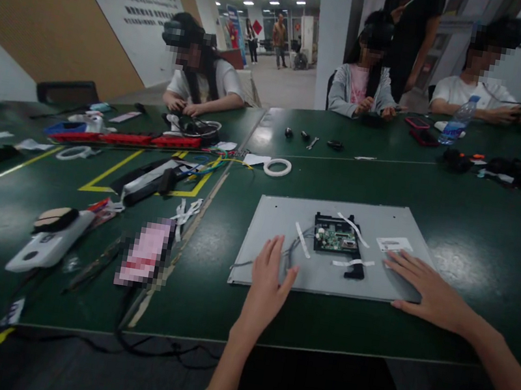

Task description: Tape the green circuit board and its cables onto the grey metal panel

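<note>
Since the green table [494, 248] carries the pale grey panel [282, 215] close to its near edge, I'd say the sound way to steady it is with light, even pressure from both sides, so that neither side tips or slides. From where I'm standing, the right hand [436, 299] lies flat over the panel's near right corner, fingers spread and grasping nothing. The left hand [271, 276] is spread too, gripping nothing, over the near left part; whether its palm bears down I cannot tell. Best, in my judgement, to load only the bare metal and spare the middle.

As for its looks, the panel is a plain, dull sheet with straight edges and a small dark hole by each far corner. A black frame [355, 271] sits around its middle, one leg stretching towards the near edge. Inside that frame shows a green circuit board [335, 238]. Towards the right edge is a white label [394, 244], just beside the right fingertips. White tape strips [303, 240] surround the board, slightly askew. Thin grey wires [290, 246] trail to the left edge, partly behind the left hand, where a careless thumb could snag them.
</note>
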`<state>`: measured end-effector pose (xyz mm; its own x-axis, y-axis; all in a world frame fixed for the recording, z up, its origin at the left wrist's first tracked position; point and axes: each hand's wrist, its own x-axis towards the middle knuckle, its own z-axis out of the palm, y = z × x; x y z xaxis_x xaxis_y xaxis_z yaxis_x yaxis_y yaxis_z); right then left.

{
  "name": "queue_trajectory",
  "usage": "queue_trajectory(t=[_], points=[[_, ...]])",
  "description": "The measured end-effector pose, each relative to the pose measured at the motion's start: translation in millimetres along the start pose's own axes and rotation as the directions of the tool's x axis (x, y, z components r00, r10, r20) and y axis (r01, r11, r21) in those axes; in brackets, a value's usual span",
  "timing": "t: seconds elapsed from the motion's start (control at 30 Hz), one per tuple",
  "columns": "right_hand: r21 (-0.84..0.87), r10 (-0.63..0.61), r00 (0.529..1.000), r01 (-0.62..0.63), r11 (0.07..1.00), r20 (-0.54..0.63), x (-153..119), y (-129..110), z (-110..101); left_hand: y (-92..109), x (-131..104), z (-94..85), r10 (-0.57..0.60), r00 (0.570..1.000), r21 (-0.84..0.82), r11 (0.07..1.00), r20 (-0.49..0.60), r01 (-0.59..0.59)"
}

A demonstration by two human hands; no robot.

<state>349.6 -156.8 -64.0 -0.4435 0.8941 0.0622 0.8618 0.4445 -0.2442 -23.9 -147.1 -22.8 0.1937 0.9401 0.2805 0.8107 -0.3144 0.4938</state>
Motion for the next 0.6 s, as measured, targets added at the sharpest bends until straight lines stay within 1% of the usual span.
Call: queue_trajectory(t=[0.1,0.2,0.3,0.37,0.43,0.53,0.6], points=[[-0.020,0.023,1.000,-0.023,1.000,-0.015,-7,-4,2,5,-18,5.8,-0.044,0.992,0.014,0.999,-0.116,0.046],[-0.054,0.042,0.999,-0.043,0.998,-0.025,-21,-5,5,4,-25,9.3,-0.059,0.980,0.008,0.998,-0.188,0.062],[-0.086,0.070,0.996,-0.074,0.994,-0.046,-39,-3,7,-1,-23,11.0,-0.047,0.981,-0.030,0.999,-0.187,0.042],[-0.112,0.102,0.991,-0.111,0.987,-0.084,-52,0,10,-4,-21,11.5,-0.043,0.987,-0.056,0.998,-0.154,0.034],[-0.148,0.134,0.983,-0.153,0.977,-0.127,-64,2,14,-4,-20,11.4,-0.047,0.986,-0.059,0.997,-0.160,0.038],[-0.191,0.181,0.966,-0.216,0.958,-0.183,-78,5,22,-3,-20,10.4,-0.072,0.978,-0.049,0.997,-0.196,0.063],[-0.201,0.215,0.945,-0.267,0.943,-0.247,-85,6,28,-3,-20,10.0,-0.085,0.980,-0.047,0.996,-0.181,0.078]])
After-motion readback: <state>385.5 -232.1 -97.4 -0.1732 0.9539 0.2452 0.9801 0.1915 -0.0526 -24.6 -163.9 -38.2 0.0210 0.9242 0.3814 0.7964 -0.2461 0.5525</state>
